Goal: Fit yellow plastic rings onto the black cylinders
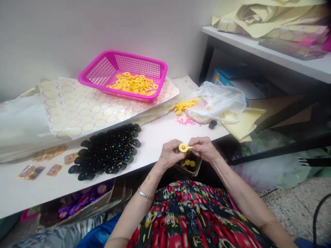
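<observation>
Close in front of my body, my left hand (171,151) grips the left side of a small yellow round piece with a pink centre (183,147). My right hand (204,148) pinches its short narrow tab from the right. Whatever sits under the disc is hidden by my fingers. Just below the hands, a box (194,172) contains several yellow-topped round pieces (188,163). Ahead on the table lie a small heap of yellow ring-shaped pieces (184,106), scattered pink beads (185,120) and one black cylindrical piece (212,124).
To the left stand many black round pieces (106,151) in rows, beside flat printed packets (31,172). A pink basket (103,57) of yellow pieces rests on sheets of round stickers (88,119). A clear plastic bag (222,100) lies right, near a white shelf (279,51).
</observation>
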`<action>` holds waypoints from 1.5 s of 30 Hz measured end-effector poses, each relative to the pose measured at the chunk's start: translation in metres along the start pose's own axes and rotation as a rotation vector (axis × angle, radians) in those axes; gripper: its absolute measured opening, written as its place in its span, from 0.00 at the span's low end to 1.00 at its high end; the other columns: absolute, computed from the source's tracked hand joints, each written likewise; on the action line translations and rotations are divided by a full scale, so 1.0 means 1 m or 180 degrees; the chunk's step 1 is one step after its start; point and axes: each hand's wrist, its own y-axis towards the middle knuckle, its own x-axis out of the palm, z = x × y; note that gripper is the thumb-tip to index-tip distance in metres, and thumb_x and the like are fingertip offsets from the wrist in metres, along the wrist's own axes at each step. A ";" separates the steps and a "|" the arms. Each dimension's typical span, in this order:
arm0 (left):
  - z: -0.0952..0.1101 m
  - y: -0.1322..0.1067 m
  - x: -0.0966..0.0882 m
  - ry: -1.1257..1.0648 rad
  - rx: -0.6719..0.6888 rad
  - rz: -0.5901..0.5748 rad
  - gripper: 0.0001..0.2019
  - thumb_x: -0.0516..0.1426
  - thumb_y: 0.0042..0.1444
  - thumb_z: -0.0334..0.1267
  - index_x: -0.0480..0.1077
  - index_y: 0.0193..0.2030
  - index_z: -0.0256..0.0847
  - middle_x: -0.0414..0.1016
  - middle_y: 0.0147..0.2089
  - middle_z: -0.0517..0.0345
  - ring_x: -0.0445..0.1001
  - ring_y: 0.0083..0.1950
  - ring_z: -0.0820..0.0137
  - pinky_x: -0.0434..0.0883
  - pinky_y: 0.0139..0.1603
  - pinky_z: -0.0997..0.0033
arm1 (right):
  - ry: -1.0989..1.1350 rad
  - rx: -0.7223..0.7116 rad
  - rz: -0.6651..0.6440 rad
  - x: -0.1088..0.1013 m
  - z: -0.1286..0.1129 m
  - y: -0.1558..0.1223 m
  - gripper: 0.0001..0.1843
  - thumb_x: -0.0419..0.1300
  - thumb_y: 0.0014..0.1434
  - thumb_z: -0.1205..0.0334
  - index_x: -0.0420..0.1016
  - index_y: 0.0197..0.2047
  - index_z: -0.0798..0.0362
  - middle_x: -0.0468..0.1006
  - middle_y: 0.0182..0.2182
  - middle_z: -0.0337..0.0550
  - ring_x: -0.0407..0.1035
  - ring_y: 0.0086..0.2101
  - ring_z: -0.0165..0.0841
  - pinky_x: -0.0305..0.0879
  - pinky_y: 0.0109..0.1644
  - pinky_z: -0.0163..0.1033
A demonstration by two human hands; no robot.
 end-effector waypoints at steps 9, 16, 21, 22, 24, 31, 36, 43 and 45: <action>0.022 -0.014 0.007 0.1206 0.0926 -0.0409 0.04 0.57 0.44 0.33 0.73 0.29 0.38 0.71 0.26 0.57 0.66 0.30 0.71 0.64 0.33 0.70 | -0.0673 0.0505 -0.0443 0.004 -0.017 -0.009 0.37 0.73 0.21 0.75 0.76 0.41 0.52 0.71 0.24 0.31 0.65 0.25 0.23 0.60 0.25 0.28; 0.040 -0.018 0.013 0.1819 0.1196 -0.0734 0.07 0.55 0.48 0.34 0.73 0.32 0.37 0.73 0.32 0.54 0.65 0.32 0.69 0.64 0.34 0.68 | -0.0491 0.1179 -0.0866 -0.004 -0.011 -0.021 0.37 0.71 0.25 0.75 0.71 0.44 0.56 0.76 0.34 0.39 0.70 0.36 0.30 0.66 0.38 0.33; 0.047 -0.021 0.019 0.1944 0.1426 -0.0945 0.04 0.54 0.45 0.31 0.71 0.25 0.36 0.70 0.28 0.54 0.61 0.30 0.70 0.61 0.31 0.69 | -0.0097 0.1085 -0.1100 -0.005 -0.005 -0.034 0.40 0.72 0.26 0.72 0.71 0.48 0.56 0.76 0.39 0.40 0.70 0.41 0.32 0.64 0.43 0.33; 0.047 -0.023 0.021 0.1921 0.1450 -0.0981 0.04 0.54 0.44 0.31 0.71 0.25 0.36 0.69 0.27 0.55 0.61 0.30 0.70 0.61 0.32 0.69 | -0.0003 0.1061 -0.1108 -0.005 -0.004 -0.037 0.41 0.73 0.26 0.71 0.71 0.48 0.56 0.76 0.40 0.40 0.69 0.42 0.33 0.64 0.44 0.33; 0.045 -0.026 0.023 0.1860 0.1485 -0.1018 0.04 0.55 0.44 0.32 0.71 0.25 0.37 0.69 0.27 0.56 0.61 0.30 0.70 0.61 0.34 0.68 | 0.0166 0.0990 -0.1032 -0.004 -0.002 -0.044 0.42 0.73 0.25 0.70 0.71 0.49 0.55 0.76 0.41 0.41 0.69 0.43 0.34 0.64 0.45 0.33; 0.033 -0.028 0.023 0.1437 0.1286 -0.0919 0.05 0.57 0.48 0.37 0.73 0.30 0.39 0.73 0.30 0.56 0.64 0.35 0.69 0.61 0.40 0.65 | -0.0132 0.0577 -0.0250 0.003 0.006 -0.057 0.35 0.71 0.32 0.73 0.71 0.47 0.52 0.76 0.41 0.41 0.70 0.39 0.31 0.66 0.41 0.34; 0.022 -0.028 0.023 0.1223 0.1113 -0.0850 0.07 0.58 0.48 0.39 0.74 0.32 0.40 0.75 0.32 0.56 0.66 0.36 0.69 0.62 0.41 0.64 | -0.0075 0.0784 -0.0266 0.002 0.013 -0.052 0.39 0.71 0.28 0.74 0.70 0.47 0.50 0.75 0.45 0.41 0.68 0.45 0.33 0.65 0.44 0.35; 0.017 -0.038 0.024 0.1485 0.0909 -0.0970 0.04 0.57 0.45 0.35 0.72 0.27 0.39 0.74 0.29 0.57 0.64 0.33 0.70 0.61 0.40 0.64 | -0.0109 0.0703 -0.0260 0.010 0.029 -0.052 0.31 0.70 0.37 0.66 0.69 0.47 0.52 0.75 0.41 0.42 0.68 0.42 0.33 0.63 0.45 0.37; 0.016 -0.038 0.018 0.1475 0.0927 -0.1066 0.05 0.56 0.44 0.32 0.72 0.29 0.39 0.74 0.33 0.58 0.65 0.34 0.71 0.63 0.41 0.65 | -0.0252 0.0732 -0.0332 0.009 0.031 -0.050 0.28 0.68 0.41 0.62 0.69 0.47 0.52 0.74 0.41 0.43 0.68 0.42 0.34 0.63 0.45 0.38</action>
